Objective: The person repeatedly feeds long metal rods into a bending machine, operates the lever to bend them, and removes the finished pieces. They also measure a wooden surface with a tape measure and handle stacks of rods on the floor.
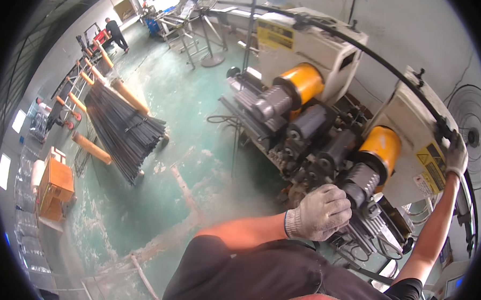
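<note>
My left hand (321, 212), in a pale work glove with a knitted cuff, is curled into a fist in front of the machine's near end. Its palm side is turned away, so anything inside the fingers is hidden. Close beside it is a ribbed dark grey roller (360, 182), with an orange drum (381, 148) behind. At the far right my right arm reaches up, and the gloved right hand (456, 156) is closed at a long black bar (394, 71) that curves past the machine. Its fingertips are partly dark against the bar.
A second orange drum (302, 82) and more grey rollers (309, 121) line the machine. A bundle of long black rods (121, 126) lies on the left, near an orange-brown cabinet (56, 182). A fan (470, 117) stands at right. One person (115, 33) is at the back.
</note>
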`<state>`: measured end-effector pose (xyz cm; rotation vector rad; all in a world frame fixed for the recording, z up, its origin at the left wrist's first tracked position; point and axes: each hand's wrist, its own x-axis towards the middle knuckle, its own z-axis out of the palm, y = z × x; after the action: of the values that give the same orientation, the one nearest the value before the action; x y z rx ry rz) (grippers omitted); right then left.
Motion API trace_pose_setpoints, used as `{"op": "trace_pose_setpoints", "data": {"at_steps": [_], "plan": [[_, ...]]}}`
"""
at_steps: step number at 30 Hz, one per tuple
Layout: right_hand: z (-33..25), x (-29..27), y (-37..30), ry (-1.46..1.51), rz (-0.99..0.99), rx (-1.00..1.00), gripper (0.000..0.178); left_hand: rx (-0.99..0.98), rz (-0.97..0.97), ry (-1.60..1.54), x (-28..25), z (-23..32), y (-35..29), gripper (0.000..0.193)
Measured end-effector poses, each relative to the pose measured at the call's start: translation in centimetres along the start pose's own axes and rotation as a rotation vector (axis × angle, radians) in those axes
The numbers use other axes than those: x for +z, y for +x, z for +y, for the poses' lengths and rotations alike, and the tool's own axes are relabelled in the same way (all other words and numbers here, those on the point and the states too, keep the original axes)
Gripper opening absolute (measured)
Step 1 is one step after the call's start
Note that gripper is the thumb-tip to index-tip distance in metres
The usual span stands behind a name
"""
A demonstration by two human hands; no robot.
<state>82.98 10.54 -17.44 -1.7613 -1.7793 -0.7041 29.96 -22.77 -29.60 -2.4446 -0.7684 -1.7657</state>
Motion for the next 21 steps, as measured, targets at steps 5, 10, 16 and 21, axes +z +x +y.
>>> {"op": "trace_pose_setpoints", "data": {"at_steps": [5,10,16,21], "plan": [[3.9,3.6,1.6,-0.208,-0.103,-0.137,0.059,-0.160,0.049,0.062,-7.0,-1.2,-1.7,0.035],[5.3,2.5,3.2,-0.169,-0.132,-0.102,0.049,-0.398,0.150,0.089,-8.1,-2.2,-7.1,0.029],[1.8,5.3,0.9,-0.060,-0.328,-0.021,0.049,-0.923,0.032,0.078,-10.8,1.4,-17.4,0.014],[2.5,-0.2,3.2,-0.065,-0.416,0.123,0.049,-1.196,-0.337,0.023,-18.0,-0.9,-24.3,0.016]]}}
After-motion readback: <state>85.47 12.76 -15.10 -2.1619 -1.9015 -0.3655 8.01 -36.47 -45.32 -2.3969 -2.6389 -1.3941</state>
